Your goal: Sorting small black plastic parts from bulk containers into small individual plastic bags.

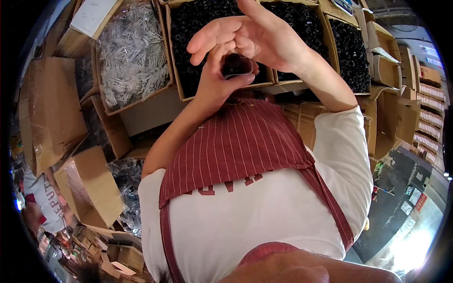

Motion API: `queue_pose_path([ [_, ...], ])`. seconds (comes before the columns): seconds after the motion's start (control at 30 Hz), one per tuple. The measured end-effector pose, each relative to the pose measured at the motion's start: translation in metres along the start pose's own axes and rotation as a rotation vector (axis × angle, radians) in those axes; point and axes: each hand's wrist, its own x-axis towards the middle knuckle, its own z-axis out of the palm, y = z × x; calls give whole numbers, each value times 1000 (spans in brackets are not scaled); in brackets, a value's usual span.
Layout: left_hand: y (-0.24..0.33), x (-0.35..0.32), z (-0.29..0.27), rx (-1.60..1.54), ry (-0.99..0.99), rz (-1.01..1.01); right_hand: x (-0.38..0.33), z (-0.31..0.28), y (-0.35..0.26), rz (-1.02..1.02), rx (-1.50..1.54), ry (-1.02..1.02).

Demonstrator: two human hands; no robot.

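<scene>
Left hand (214,80) gripping dark tube (234,65), right hand (250,33) cupped above.

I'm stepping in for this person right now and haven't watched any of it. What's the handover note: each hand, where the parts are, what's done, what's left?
Left hand: grip closed around a small dark cup-shaped part, held up in front of the chest.
Right hand: open, fingers spread, palm cupped over the top of that part.
Parts: cardboard box of black pieces just beyond the hands, another box of black pieces to the right, and a box of clear bagged pieces to the left.
Done: one part is in hand.
Left: the pictures do not show what comes next; the boxes look full.
</scene>
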Motion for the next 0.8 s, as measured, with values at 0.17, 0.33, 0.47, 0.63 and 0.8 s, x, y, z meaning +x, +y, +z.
queue_pose_path([
  [0.17, -3, -2, -2, 176, 63, 209, -23, 8, -7, -298, -989, 113],
  [0.33, 13, 1, -12, 176, -8, 108, -40, 12, 3, -315, -1828, 179],
  [0.47, 19, 3, -23, 96, 58, 65, -40, 6, -2, -419, -1609, 437],
  [0.63, 14, 7, -27, 323, 286, 253, -40, 13, 2, -245, -1424, 657],
  [0.8, 25, -6, -33, 279, 476, 262, -26, 26, 12, -114, -1259, 740],
])
